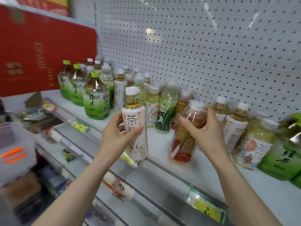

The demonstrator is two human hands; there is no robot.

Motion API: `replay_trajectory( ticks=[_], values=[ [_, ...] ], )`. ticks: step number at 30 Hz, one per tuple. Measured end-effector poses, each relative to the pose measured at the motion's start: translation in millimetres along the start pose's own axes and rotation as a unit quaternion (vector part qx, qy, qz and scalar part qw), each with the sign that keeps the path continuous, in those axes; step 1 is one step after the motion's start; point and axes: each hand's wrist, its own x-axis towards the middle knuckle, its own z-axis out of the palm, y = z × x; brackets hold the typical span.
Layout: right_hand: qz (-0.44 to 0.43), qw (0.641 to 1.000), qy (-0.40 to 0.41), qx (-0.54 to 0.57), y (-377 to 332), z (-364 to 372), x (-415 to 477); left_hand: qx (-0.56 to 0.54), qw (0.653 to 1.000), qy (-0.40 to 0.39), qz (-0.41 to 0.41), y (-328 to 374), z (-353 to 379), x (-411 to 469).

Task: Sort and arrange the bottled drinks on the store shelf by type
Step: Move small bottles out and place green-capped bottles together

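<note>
My left hand [118, 136] grips a white-labelled tea bottle [136, 126] with a white cap, upright at the shelf's front edge. My right hand [206, 132] holds a red-labelled tea bottle [184, 144] by its upper part, tilted left, its base near the white shelf [162, 141]. Behind them stand mixed bottles: three green tea bottles [96, 98] with green caps at left, a dark green-labelled bottle [164, 111] in the middle, and white-capped bottles [236, 123] to the right.
A large green tea bottle [280, 159] lies at the far right. A white pegboard [211, 54] backs the shelf, and a red carton [40, 54] stands at left. Price tags [205, 207] line the shelf rails; lower shelves [48, 144] hold blurred goods.
</note>
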Motion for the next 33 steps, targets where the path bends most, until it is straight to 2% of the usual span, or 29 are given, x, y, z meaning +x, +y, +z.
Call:
replay_trajectory(
  ticks=[4, 14, 18, 27, 33],
  values=[
    [-0.014, 1.000, 0.011, 0.015, -35.9, 52.2, 12.9, -0.005, 1.000, 0.007, 0.007, -13.4, -56.3, 31.1],
    [-0.006, 0.998, 0.056, 0.020, -96.7, 189.8, 33.7, 0.031, 0.999, -0.041, 0.017, -54.5, -184.1, 122.9],
    [-0.002, 0.998, 0.059, -0.002, -105.2, 220.9, 45.0, 0.022, 0.998, -0.054, 0.014, -69.3, -199.7, 145.6],
    [0.002, 0.998, 0.007, -0.064, -93.5, 279.7, 85.0, 0.012, 0.998, -0.059, 0.008, -83.1, -206.5, 180.9],
    [0.037, 0.998, 0.019, -0.038, -78.9, 318.3, 102.7, 0.010, 0.997, -0.073, 0.007, -91.1, -215.1, 192.8]
  ],
)
